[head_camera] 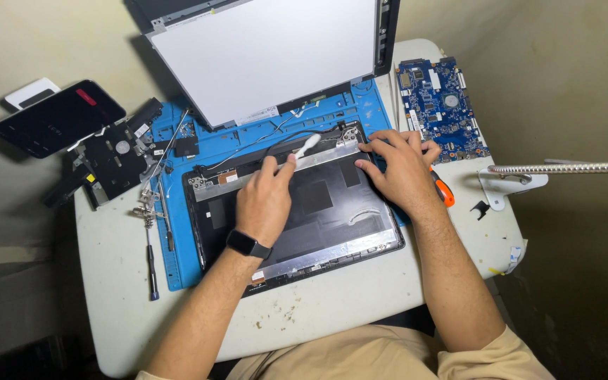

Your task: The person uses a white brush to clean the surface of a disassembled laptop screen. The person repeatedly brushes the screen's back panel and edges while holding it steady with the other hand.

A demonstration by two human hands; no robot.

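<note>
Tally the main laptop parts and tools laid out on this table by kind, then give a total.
Laptop lid shells: 1, black lid shell, under the left hand and right hand
Display panels: 1, white display panel
Circuit boards: 1, blue circuit board
Work mats: 1, blue mat
Screwdrivers: 1, screwdriver
Phones: 1, black phone
Total: 6

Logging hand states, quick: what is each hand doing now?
Left hand: open, holding nothing, fingers pressing the black laptop lid shell's silver foil strip.
Right hand: open, fingers resting on the shell's top right corner.
</note>
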